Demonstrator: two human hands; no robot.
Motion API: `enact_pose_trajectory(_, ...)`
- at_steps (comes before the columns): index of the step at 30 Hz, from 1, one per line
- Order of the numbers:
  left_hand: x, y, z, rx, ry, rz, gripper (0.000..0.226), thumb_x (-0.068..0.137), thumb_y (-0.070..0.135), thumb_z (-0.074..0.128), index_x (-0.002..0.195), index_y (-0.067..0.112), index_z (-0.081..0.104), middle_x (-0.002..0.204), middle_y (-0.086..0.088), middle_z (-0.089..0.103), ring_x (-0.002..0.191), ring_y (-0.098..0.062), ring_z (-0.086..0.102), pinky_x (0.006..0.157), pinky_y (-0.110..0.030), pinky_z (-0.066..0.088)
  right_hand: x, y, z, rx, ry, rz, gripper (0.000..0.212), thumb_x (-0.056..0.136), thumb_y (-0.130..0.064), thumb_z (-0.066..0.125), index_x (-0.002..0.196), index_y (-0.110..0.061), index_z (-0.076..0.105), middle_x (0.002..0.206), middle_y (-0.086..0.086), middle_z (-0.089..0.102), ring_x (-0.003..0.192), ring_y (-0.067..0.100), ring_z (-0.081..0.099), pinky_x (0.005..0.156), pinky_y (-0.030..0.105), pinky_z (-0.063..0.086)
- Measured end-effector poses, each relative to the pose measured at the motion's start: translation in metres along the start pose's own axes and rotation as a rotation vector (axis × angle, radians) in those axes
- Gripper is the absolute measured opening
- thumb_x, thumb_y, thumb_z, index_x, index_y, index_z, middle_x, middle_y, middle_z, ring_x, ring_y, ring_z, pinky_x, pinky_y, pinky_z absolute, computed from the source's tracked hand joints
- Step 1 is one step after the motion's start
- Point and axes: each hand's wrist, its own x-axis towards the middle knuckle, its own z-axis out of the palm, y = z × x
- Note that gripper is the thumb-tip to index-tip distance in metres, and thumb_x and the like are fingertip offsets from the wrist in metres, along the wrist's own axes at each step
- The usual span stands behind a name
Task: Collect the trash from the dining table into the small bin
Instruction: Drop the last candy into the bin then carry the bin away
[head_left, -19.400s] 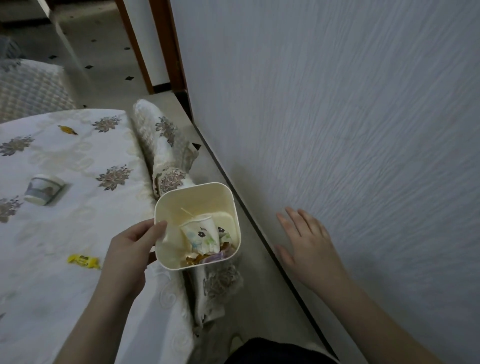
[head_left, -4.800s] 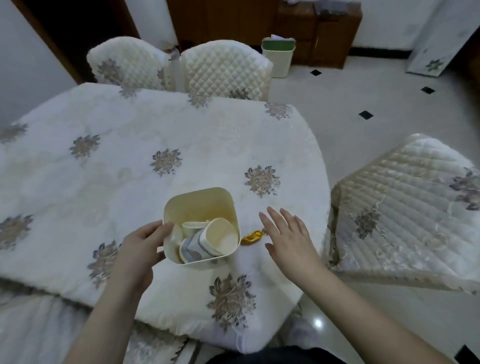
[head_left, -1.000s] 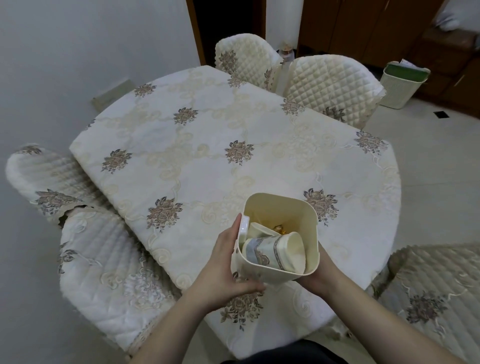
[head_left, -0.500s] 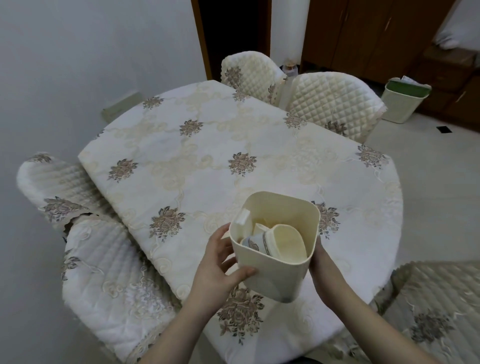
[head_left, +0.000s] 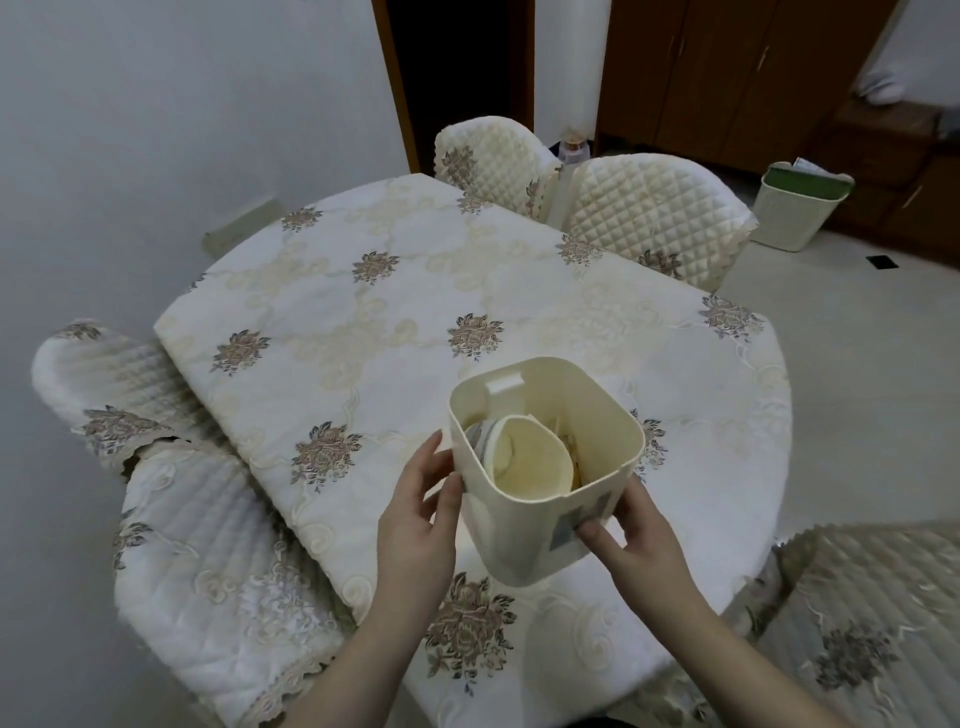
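A small cream plastic bin (head_left: 524, 530) is held in the air above the near edge of the dining table (head_left: 415, 291), tilted with its mouth toward me. Inside it lie paper cups (head_left: 524, 462) and some yellowish wrappers. My left hand (head_left: 415, 525) is at the bin's left wall, thumb and fingertips touching it. My right hand (head_left: 634, 540) grips the bin's right lower side, thumb across a sticker on the front wall. The floral tablecloth shows no loose trash.
Quilted chairs stand at the left (head_left: 197, 545), the far side (head_left: 644, 208) and the near right (head_left: 872, 623). A larger pale bin with a green liner (head_left: 795, 208) stands on the floor at the far right by wooden cabinets. A wall runs along the left.
The bin has risen off the tablecloth and turned, so its inner tab now faces away. My right hand has come round to its front right side. The view has pulled back a little.
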Motion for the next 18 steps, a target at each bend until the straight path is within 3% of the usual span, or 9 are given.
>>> enact_pose_trajectory(1,0.0,0.002,0.001,-0.026,-0.021,-0.029,0.033,0.096,0.052,0.054,0.129,0.058,0.05,0.123,0.025,0.07,0.117,0.006,0.062,0.086,-0.005,0.046,-0.001,-0.001,0.0,-0.002,0.018,-0.008,0.05,0.074,-0.043,0.069,0.121,-0.043,0.053,0.117,-0.019,0.065,0.107,0.0,0.059,0.079,0.007,0.045)
enact_pose_trajectory(3,-0.002,0.004,0.001,-0.088,-0.124,-0.036,0.043,0.091,0.065,0.057,0.132,0.063,0.043,0.132,0.035,0.062,0.127,0.004,0.056,0.092,-0.007,0.045,-0.003,-0.003,-0.003,-0.02,0.041,-0.018,0.058,0.072,-0.042,0.072,0.125,-0.04,0.05,0.119,-0.014,0.064,0.109,0.006,0.059,0.081,0.012,0.047)
enact_pose_trajectory(6,-0.007,-0.002,0.004,-0.102,-0.381,-0.003,0.11,0.074,0.077,0.066,0.16,0.033,0.015,0.164,0.014,0.034,0.149,-0.008,0.035,0.115,-0.024,0.037,-0.001,-0.008,-0.007,-0.051,0.042,-0.019,0.062,0.07,-0.044,0.071,0.128,-0.039,0.048,0.121,-0.015,0.061,0.111,0.007,0.057,0.082,0.02,0.049)
enact_pose_trajectory(8,-0.011,-0.005,0.007,-0.069,-0.468,-0.011,0.135,0.064,0.071,0.08,0.163,0.025,0.001,0.169,0.006,0.023,0.153,-0.012,0.028,0.121,-0.035,0.032,0.002,-0.01,-0.008,-0.055,0.027,-0.02,0.063,0.071,-0.048,0.07,0.129,-0.039,0.047,0.122,-0.016,0.059,0.112,0.007,0.055,0.086,0.026,0.048)
enact_pose_trajectory(12,-0.018,-0.006,0.017,-0.028,-0.391,-0.044,0.134,0.062,0.054,0.092,0.162,0.029,0.007,0.166,0.003,0.028,0.15,-0.013,0.035,0.119,-0.052,0.036,0.002,-0.011,-0.011,-0.058,0.002,-0.014,0.061,0.073,-0.057,0.065,0.129,-0.046,0.044,0.121,-0.02,0.06,0.108,0.003,0.056,0.078,0.013,0.047)
enact_pose_trajectory(15,-0.018,-0.004,0.019,0.02,-0.266,-0.012,0.123,0.063,0.055,0.09,0.16,0.027,0.02,0.159,0.001,0.03,0.148,-0.013,0.035,0.115,-0.053,0.041,0.0,-0.009,-0.013,-0.026,0.005,0.012,0.054,0.075,-0.064,0.058,0.126,-0.055,0.041,0.12,-0.029,0.058,0.105,-0.002,0.056,0.075,0.006,0.045)
enact_pose_trajectory(18,-0.014,-0.005,0.011,0.063,-0.25,0.023,0.12,0.061,0.057,0.089,0.158,0.023,0.026,0.153,0.002,0.038,0.145,-0.012,0.039,0.115,-0.049,0.043,-0.001,-0.005,-0.014,0.004,-0.014,0.028,0.058,0.077,-0.062,0.058,0.131,-0.053,0.039,0.124,-0.03,0.055,0.11,-0.003,0.054,0.08,0.006,0.045)
